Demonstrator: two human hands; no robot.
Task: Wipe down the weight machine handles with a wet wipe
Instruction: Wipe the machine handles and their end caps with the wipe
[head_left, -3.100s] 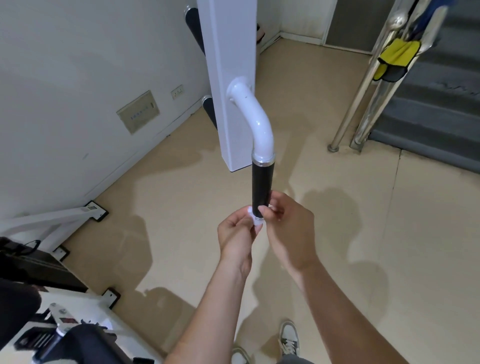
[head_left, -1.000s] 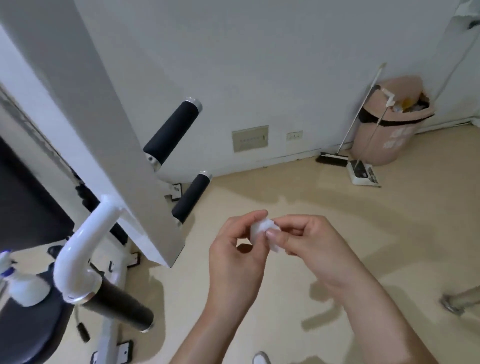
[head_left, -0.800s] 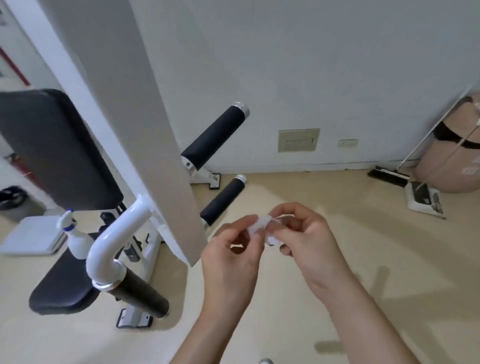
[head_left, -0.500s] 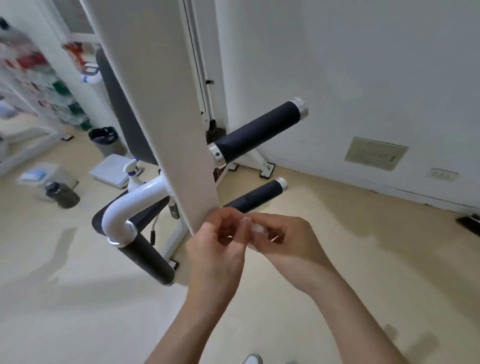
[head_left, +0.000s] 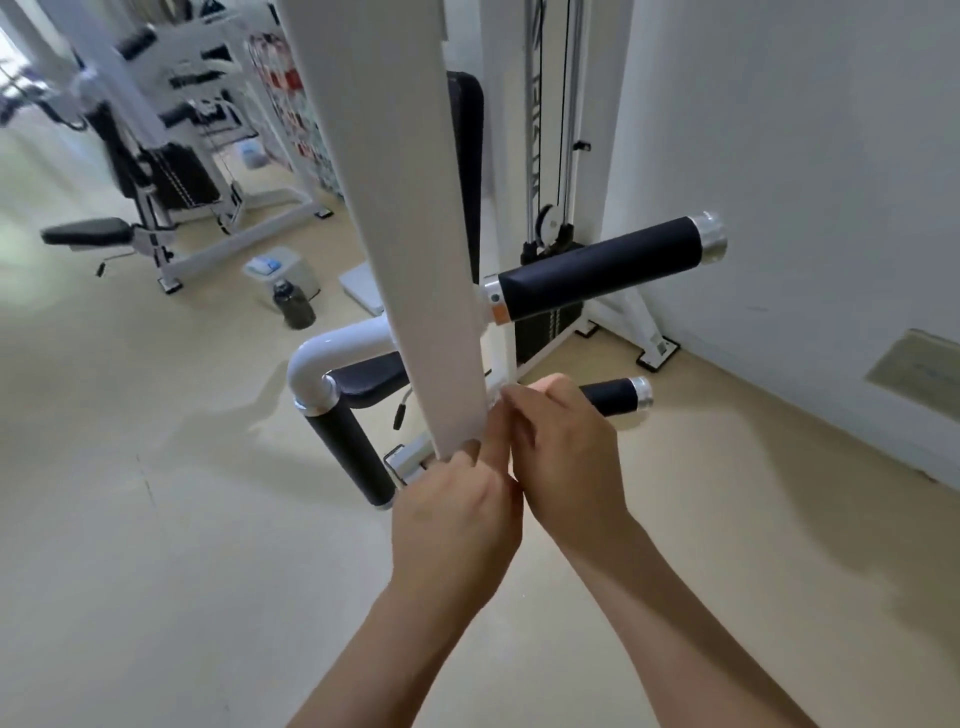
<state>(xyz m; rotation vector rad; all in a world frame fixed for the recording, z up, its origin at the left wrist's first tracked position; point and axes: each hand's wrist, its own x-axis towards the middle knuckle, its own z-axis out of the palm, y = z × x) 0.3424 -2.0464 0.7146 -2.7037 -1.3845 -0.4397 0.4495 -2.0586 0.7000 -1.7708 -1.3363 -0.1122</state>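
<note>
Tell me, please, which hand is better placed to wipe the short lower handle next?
Probably the right. The right hand overlaps the near end of the short lower handle, while the left hand sits lower, below the white beam.

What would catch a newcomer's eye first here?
The broad white flat machine beam running down the middle, with a long black padded handle capped in silver jutting right from it. Just below, the left hand and right hand meet at the beam's lower end, fingers bunched; what they hold is hidden.
</note>
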